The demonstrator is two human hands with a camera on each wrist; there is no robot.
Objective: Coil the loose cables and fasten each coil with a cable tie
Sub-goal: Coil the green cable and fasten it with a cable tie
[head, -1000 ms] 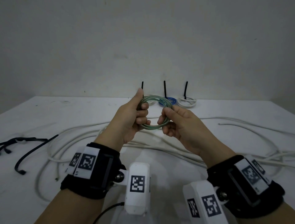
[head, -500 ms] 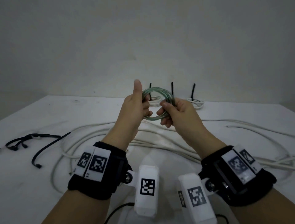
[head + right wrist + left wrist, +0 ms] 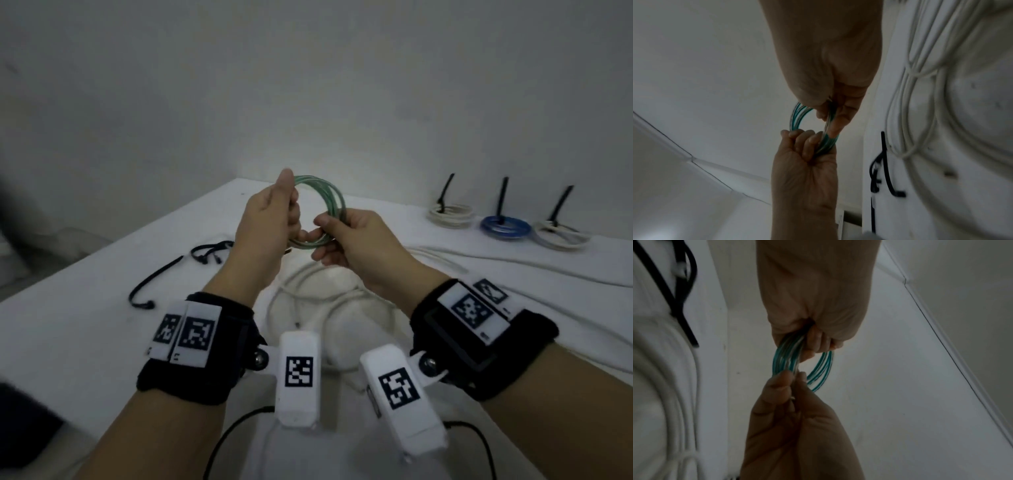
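Centre of the head view, above the white table [image 3: 85, 329]: the left hand [image 3: 270, 222] wraps curled fingers round the left side of the green cable coil [image 3: 322, 192], thumb standing up along its rim. The right hand [image 3: 356, 240] pinches the coil's right and lower strands between thumb and bent fingers. Loose white cables [image 3: 318, 298] lie beneath the hands, with black cable ties [image 3: 154, 277] at left. Three tied coils [image 3: 503, 226] sit at upper right. The wristbands carry square black-and-white coded markers [image 3: 197, 334]; no readable writing shows.
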